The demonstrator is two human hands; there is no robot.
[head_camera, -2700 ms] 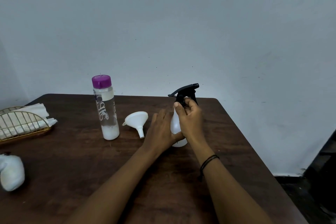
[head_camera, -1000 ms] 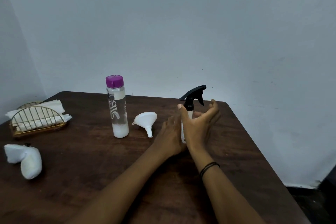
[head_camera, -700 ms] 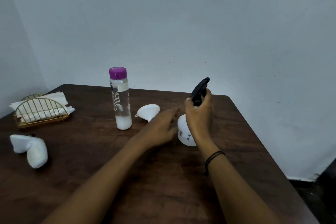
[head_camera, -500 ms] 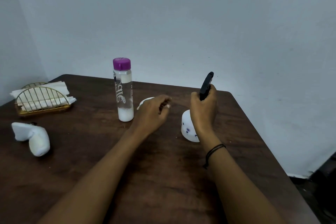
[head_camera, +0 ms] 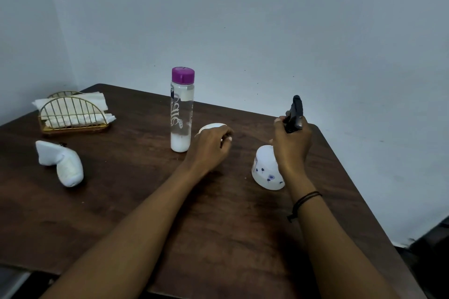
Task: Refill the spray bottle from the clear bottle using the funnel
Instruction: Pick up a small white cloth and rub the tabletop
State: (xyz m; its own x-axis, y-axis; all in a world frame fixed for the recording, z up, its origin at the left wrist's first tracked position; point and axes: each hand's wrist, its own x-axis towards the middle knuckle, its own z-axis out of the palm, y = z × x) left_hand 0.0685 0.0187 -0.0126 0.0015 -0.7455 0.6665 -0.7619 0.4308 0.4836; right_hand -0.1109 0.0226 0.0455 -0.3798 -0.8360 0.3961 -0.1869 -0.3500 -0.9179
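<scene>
The sprayer [head_camera: 294, 114] is clamped in the right hand [head_camera: 291, 145] above the spray bottle [head_camera: 266, 168]. Left of it, the funnel [head_camera: 211, 127] is covered by the curled left hand [head_camera: 210, 144]. The clear bottle's [head_camera: 181, 114] lettering is unreadable.

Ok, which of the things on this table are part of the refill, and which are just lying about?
For the job:
spray bottle
black trigger head, in the right hand
clear bottle
funnel, under the left hand

Lying about:
napkin holder
white bundle
</scene>
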